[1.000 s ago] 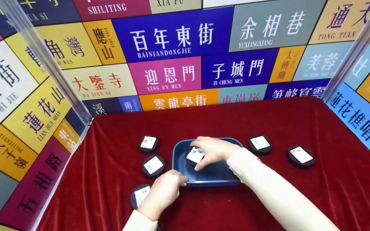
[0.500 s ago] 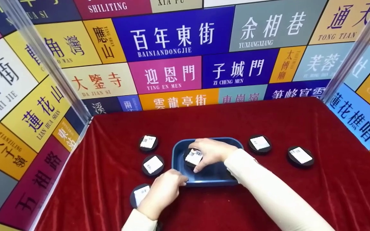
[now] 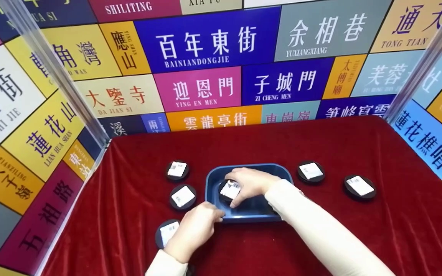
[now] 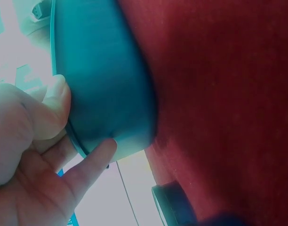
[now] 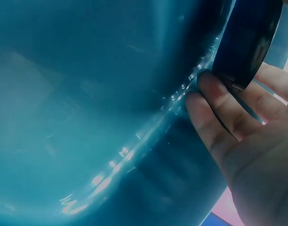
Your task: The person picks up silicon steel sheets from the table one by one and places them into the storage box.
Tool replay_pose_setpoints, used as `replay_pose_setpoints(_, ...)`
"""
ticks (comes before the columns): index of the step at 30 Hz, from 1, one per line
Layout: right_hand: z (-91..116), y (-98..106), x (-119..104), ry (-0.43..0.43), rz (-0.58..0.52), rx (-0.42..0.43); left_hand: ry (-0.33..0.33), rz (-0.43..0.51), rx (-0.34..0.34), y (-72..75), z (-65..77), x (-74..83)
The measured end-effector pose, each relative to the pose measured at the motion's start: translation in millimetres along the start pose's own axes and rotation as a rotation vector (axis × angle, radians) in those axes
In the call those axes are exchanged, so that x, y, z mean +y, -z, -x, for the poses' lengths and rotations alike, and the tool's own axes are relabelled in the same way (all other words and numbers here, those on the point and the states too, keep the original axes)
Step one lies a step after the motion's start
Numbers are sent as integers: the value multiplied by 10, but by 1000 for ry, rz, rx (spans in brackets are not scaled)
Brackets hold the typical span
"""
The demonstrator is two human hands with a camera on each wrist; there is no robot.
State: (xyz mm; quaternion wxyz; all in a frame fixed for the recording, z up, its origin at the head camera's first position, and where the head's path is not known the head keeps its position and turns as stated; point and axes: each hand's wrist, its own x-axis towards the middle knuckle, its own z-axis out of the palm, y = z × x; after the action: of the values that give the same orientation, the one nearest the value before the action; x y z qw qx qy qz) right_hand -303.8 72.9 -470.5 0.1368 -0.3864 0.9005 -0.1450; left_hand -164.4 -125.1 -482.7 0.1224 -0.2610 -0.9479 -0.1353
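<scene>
A blue rectangular basin (image 3: 249, 218) with rounded corners stands in the middle of the table in the head view. My left hand (image 3: 195, 227) grips its near left corner; in the left wrist view the thumb (image 4: 57, 101) lies at the rim and a finger touches the outer wall. Inside the basin, toward its left end, my right hand (image 3: 252, 183) holds a round black disc (image 3: 229, 189) with a white label on top, between thumb and fingers. The right wrist view shows the disc's dark side (image 5: 247, 44) close to the basin wall, fingertips next to the shiny inner corner.
Left of the basin lie three similar labelled discs, a far one (image 3: 177, 171), a middle one (image 3: 182, 197) and a near one (image 3: 167, 232) partly behind my left hand. Two more, one disc (image 3: 310, 171) and another (image 3: 359, 187), lie right. Red cloth (image 3: 267, 249) covers the table.
My right hand has shifted slightly left and toward me inside the basin, carrying the disc with it. The left hand stays at the basin's corner.
</scene>
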Motion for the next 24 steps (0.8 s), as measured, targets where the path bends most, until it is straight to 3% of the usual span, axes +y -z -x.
replay_pose_setpoints(24,-34,-100,16,-11,8,0,16,-1,-15,11,-10,3)
